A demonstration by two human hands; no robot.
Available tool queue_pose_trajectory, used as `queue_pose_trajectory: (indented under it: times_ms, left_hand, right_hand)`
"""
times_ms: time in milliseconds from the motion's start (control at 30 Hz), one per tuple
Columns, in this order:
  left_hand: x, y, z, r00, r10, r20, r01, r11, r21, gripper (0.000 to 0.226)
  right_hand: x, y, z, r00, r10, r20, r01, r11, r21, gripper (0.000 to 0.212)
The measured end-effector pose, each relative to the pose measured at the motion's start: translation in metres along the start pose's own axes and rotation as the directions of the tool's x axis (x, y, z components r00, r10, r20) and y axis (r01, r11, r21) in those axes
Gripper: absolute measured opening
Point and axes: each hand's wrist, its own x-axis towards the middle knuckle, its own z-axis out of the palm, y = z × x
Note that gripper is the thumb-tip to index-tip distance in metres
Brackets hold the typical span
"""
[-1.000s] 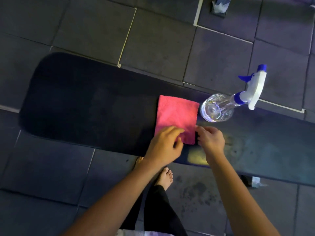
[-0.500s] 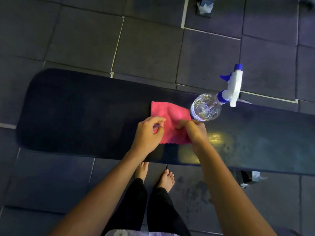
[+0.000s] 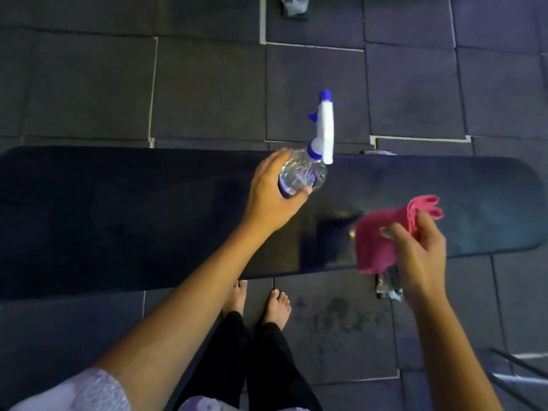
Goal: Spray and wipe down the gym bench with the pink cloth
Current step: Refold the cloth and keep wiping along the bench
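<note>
Gripping clear body of spray bottle (image 3: pixel 302 176) w/ L hand (image 3: pixel 274 200): thumb on near side, fingers over far side. Bottle approx mid worktop (image 3: pixel 118 221), toward far edge, white/blue trigger head (image 3: pixel 324 129) tipped away. Can't tell whether resting on pad or already lifted. Pinching pink cloth (image 3: pixel 376 241) in R hand (image 3: pixel 421 256), bunched, held up over R part of worktop, apparently clear of it; loose corners fanned out past fingertips. Hands well apart, each clamped on its own thing.

Handling, as judgement only. Bottle: looks like thin clear plastic w/ liquid inside, so prob. moderate weight, soft-walled, denting under a hard squeeze, maybe slick if wet. Body grip OK for lifting; for spraying, better to shift up to neck, index on blue trigger, nozzle aimed down at pad. Cloth: soft, light, floppy, nothing to break; best spread flat under palm for wiping, not pinched at one edge, else just dragging a lump. Worktop padding dark, glossy mid-section w/ reflections near cloth; looks smooth, vinyl-like, so likely easy glide. Can't tell whether shine = wet or just light.

Stage: prob. about to spray, wipe after. Standing w/ bare feet (image 3: pixel 275 304) on floor tiles (image 3: pixel 207 93) just beside near edge; overspray on tiles = possible slippery footing. Dark speckled patch (image 3: pixel 335 312) on tiles by feet, cause unclear.
</note>
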Motion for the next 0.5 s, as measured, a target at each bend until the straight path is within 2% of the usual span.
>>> queue_pose_trajectory:
  times_ms: [100,167,200,267,333,400,500]
  left_hand:
    - [0.001,0.007,0.019,0.999,-0.034,-0.028,0.033,0.999,-0.022,0.073]
    - [0.0,0.008,0.027,0.997,-0.042,-0.058,0.041,0.999,-0.033,0.069]
    - [0.001,0.007,0.029,0.996,-0.038,-0.077,0.036,0.999,-0.031,0.066]
    - [0.004,0.005,0.031,0.992,-0.031,-0.119,0.03,0.999,-0.015,0.059]
    - [0.009,0.002,0.032,0.989,-0.029,-0.146,0.031,0.999,0.014,0.055]
    - [0.016,-0.001,0.032,0.989,-0.027,-0.147,0.031,0.999,0.029,0.055]
    - [0.025,-0.004,0.033,0.994,0.003,-0.107,-0.002,1.0,0.009,0.054]
  right_hand:
    - [0.016,0.004,-0.001,0.981,-0.196,-0.003,0.189,0.948,-0.256,0.009]
    - [0.025,0.012,0.012,0.958,-0.265,0.109,0.285,0.86,-0.424,0.012]
    - [0.029,0.02,0.023,0.953,-0.236,0.189,0.3,0.817,-0.493,0.019]
    - [0.028,0.04,0.049,0.936,-0.073,0.344,0.274,0.762,-0.586,0.034]
    - [0.02,0.06,0.071,0.906,0.008,0.424,0.308,0.675,-0.671,0.036]
    - [0.012,0.072,0.083,0.901,-0.027,0.434,0.35,0.638,-0.686,0.031]
    - [0.003,0.076,0.083,0.892,-0.059,0.448,0.371,0.661,-0.652,0.028]
